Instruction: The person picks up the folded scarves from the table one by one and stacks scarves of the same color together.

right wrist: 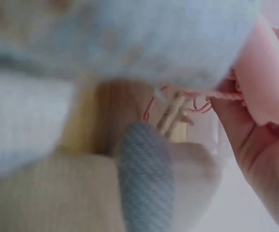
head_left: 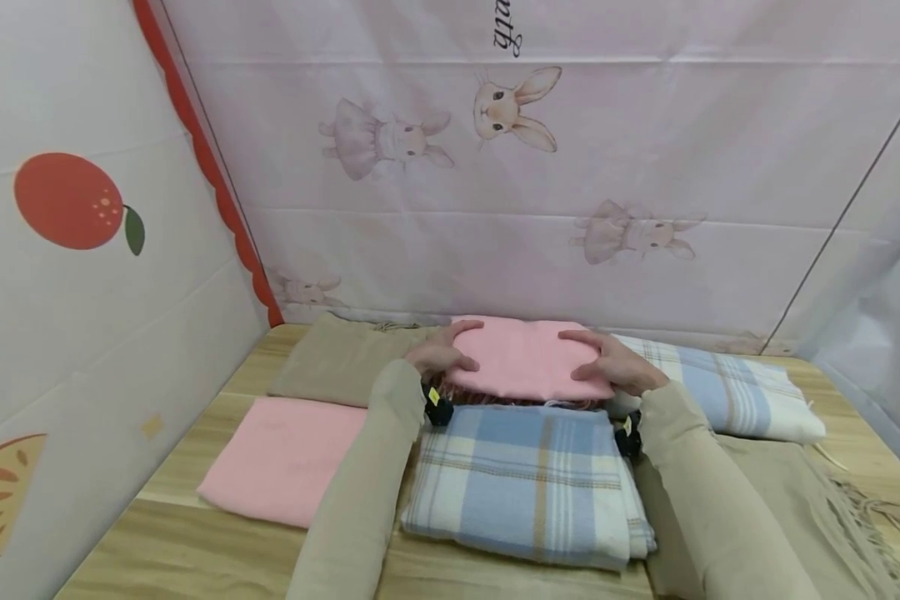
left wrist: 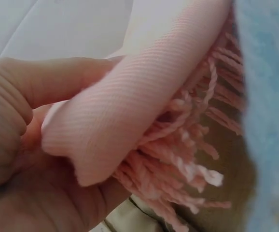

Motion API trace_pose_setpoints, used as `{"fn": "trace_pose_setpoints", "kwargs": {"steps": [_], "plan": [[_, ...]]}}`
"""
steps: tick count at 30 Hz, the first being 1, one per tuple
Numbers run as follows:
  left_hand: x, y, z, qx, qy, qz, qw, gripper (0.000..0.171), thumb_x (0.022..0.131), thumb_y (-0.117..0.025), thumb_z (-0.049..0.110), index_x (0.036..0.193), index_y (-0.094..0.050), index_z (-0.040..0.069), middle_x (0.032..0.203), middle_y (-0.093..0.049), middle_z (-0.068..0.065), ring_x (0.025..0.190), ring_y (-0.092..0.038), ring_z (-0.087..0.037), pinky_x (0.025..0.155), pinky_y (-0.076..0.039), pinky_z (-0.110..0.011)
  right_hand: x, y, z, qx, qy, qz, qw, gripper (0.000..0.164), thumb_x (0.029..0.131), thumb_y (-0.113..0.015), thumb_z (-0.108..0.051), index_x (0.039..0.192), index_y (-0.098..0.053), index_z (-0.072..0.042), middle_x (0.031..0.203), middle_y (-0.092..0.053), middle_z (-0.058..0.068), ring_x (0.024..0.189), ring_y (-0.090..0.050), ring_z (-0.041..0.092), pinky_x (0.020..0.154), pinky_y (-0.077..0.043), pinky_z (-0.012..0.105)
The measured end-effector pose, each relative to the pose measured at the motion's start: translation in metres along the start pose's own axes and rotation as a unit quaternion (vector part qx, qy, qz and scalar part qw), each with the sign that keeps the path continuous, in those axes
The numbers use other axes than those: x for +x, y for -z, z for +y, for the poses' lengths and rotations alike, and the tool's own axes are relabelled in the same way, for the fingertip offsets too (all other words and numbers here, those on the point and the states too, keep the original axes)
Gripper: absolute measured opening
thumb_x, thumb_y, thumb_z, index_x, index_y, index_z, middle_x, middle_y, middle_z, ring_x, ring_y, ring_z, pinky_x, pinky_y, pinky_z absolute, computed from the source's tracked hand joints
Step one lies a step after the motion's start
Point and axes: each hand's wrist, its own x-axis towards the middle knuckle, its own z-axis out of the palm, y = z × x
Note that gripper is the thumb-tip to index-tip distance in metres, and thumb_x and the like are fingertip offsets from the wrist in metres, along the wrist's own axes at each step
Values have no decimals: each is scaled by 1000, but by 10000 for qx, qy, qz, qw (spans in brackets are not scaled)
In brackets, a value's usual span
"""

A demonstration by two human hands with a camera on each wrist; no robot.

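Note:
At the back middle of the table lies a folded pink scarf [head_left: 523,358] with fringe. Its left end is gripped by my left hand [head_left: 444,352], and its right end by my right hand [head_left: 621,363]. In the left wrist view, thumb and fingers bend round the rounded edge of the pink scarf [left wrist: 130,106], and twisted pink tassels [left wrist: 163,174] hang out beneath. The right wrist view has the right hand [right wrist: 260,159] holding the other end of the pink scarf [right wrist: 265,72]. Directly in front sits a folded blue-and-white plaid scarf [head_left: 517,492], between the forearms.
On the left are a folded pink cloth [head_left: 281,458] and, behind it, a tan one [head_left: 345,358]. Another plaid scarf [head_left: 735,392] lies at the back right, with a fringed tan scarf [head_left: 783,492] before it. Printed sheets [head_left: 435,267] wall in the wooden table [head_left: 157,542].

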Motion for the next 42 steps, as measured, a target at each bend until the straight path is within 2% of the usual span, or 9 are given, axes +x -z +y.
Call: {"fn": "trace_pose_setpoints", "kwargs": {"steps": [3,8,15,19,21,24,31,36,42], "plan": [[-2,2,3,-264,47,63,9996,77,91,-70,-4,157,-41,22,160,-25,-19,78,-51,-18,61,-43,-28,1,0,-3,134,-38,55,9999,77,86,-66,11,156,-36,-2,161,-13,29,108,-50,33,74,-52,28],[-7,6,9,-860,199,15,9961,78,92,-67,-5,158,-39,26,156,-26,-22,62,-52,-20,53,-45,-30,4,0,-9,278,-59,114,9995,79,85,-65,11,157,-35,-3,160,-16,28,96,-56,25,73,-53,28],[-8,11,15,-753,145,88,9970,77,93,-66,-2,157,-39,30,157,-25,-22,54,-45,-20,47,-43,-33,4,-1,-21,335,-93,234,9991,80,86,-65,9,158,-34,-6,163,-13,26,100,-53,27,74,-52,28],[-8,14,14,-419,-18,213,9989,76,92,-67,-1,157,-40,26,159,-26,-21,89,-58,-29,64,-50,-36,4,-2,-26,445,-106,316,9985,80,85,-66,8,158,-36,-7,160,-20,27,108,-50,31,75,-52,27],[-8,15,15,-177,-167,292,9993,75,90,-68,0,157,-40,23,160,-27,-20,111,-52,-32,77,-50,-35,4,-3,-28,431,-91,366,9984,80,84,-67,7,157,-38,-7,159,-23,27,109,-48,30,76,-51,26],[-11,17,19,-79,-229,364,9990,75,90,-68,1,157,-41,23,160,-27,-20,120,-49,-35,79,-49,-36,3,-3,-33,358,-45,436,9984,80,83,-68,7,156,-39,-6,157,-27,27,104,-51,27,75,-51,25],[-17,20,24,-596,-94,352,9976,76,90,-66,-1,156,-42,29,158,-26,-22,82,-59,-28,55,-47,-33,0,-5,-45,398,-44,480,9980,78,85,-67,6,157,-39,-6,151,-32,29,96,-54,22,70,-52,26],[-20,24,25,-984,-112,312,9946,76,91,-63,-4,155,-42,32,153,-29,-27,50,-49,-22,43,-45,-33,-1,-7,-51,521,-89,467,9975,78,86,-66,6,157,-38,-8,151,-33,29,103,-53,25,71,-53,27],[-26,27,25,-942,-266,244,9949,75,92,-62,-4,156,-41,30,152,-30,-27,46,-47,-20,43,-44,-33,-5,-7,-54,706,-41,421,9966,77,87,-66,7,158,-37,-7,151,-32,30,107,-51,26,73,-54,27]]}}
